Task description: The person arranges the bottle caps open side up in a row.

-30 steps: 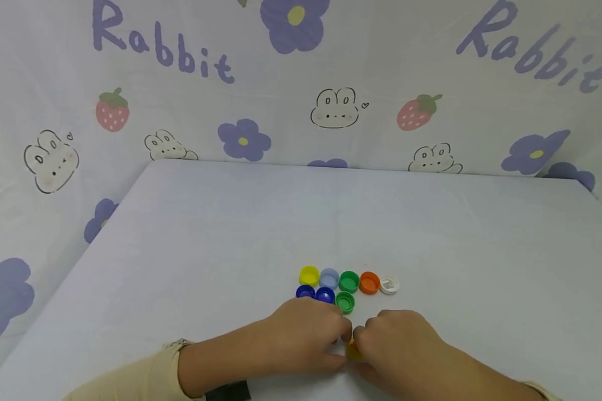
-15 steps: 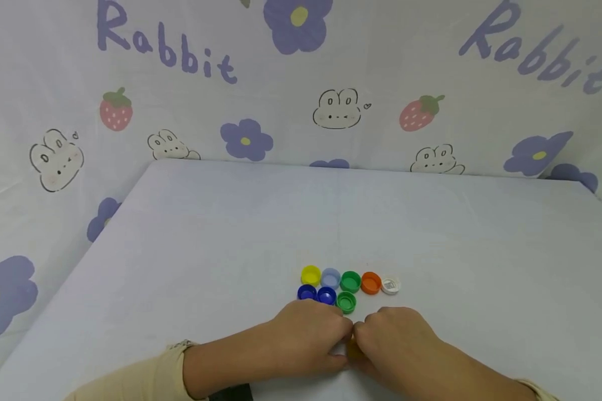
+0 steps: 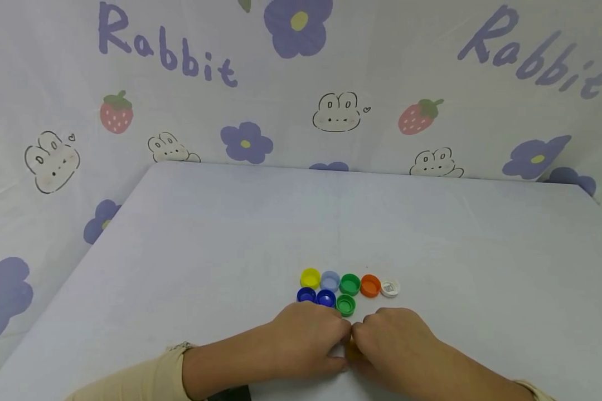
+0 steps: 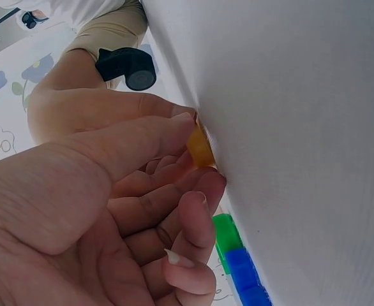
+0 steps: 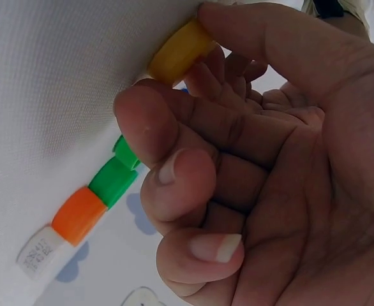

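Note:
A small amber-yellow bottle cap (image 5: 182, 52) sits on the white table between my two hands. My left hand (image 3: 306, 340) pinches it from the left, thumb on the near side and index finger on the far side. From the right, my right hand (image 3: 403, 348) has its thumb and index finger around the same cap, the other fingers curled. In the head view the hands nearly meet and hide most of the cap. Just beyond them lie a green cap (image 3: 345, 305) and two dark blue caps (image 3: 326, 298), the latter partly behind the left hand.
A farther row holds a yellow cap (image 3: 310, 278), a light blue cap (image 3: 330, 281), a green cap (image 3: 350, 284), an orange cap (image 3: 370, 285) and a white cap (image 3: 389, 288). A black object (image 3: 231, 394) shows under the left forearm. Rabbit-print cloth (image 3: 281, 83) hangs behind the table.
The hands stay around the amber-yellow cap, the right hand slightly closer to the left, covering more of it. The rows of caps stay as they were; the head view shifts slightly.

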Demonstrator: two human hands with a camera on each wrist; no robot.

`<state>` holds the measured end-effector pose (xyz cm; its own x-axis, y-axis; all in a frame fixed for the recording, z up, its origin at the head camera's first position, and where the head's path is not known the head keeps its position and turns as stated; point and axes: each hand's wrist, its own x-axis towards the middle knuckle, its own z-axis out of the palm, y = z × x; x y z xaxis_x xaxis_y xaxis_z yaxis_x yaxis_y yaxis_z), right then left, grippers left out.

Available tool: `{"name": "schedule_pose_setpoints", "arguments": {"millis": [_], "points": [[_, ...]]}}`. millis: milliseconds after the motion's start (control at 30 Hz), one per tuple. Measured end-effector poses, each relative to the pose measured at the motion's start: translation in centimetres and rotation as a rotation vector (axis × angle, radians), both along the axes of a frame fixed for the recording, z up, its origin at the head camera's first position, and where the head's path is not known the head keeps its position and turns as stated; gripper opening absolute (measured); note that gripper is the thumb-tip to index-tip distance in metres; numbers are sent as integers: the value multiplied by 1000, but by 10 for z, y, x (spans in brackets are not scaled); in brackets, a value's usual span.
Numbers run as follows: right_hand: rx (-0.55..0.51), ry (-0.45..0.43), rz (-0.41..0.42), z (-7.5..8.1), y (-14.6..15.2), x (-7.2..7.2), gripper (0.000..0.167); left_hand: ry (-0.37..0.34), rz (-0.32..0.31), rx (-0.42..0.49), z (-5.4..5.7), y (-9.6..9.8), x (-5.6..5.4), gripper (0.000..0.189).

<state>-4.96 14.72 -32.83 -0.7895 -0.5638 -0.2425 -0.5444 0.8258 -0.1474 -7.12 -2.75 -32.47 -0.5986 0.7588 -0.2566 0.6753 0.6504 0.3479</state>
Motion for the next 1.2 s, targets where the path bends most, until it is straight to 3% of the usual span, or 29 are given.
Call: {"name": "schedule_pose_setpoints", "arguments": {"millis": [300, 533, 833, 1200], "points": [[24, -32, -23, 1, -2, -1, 29, 3, 0, -6, -1, 0, -1, 19], [8, 11, 8, 4, 2, -1, 24, 14, 5, 22, -1, -1, -2, 19], [4, -71, 15, 3, 1, -2, 22, 21, 8, 3, -2, -1, -1, 19], [-105, 96, 118, 3, 5, -1, 22, 67, 21, 21, -2, -2, -3, 13]]}}
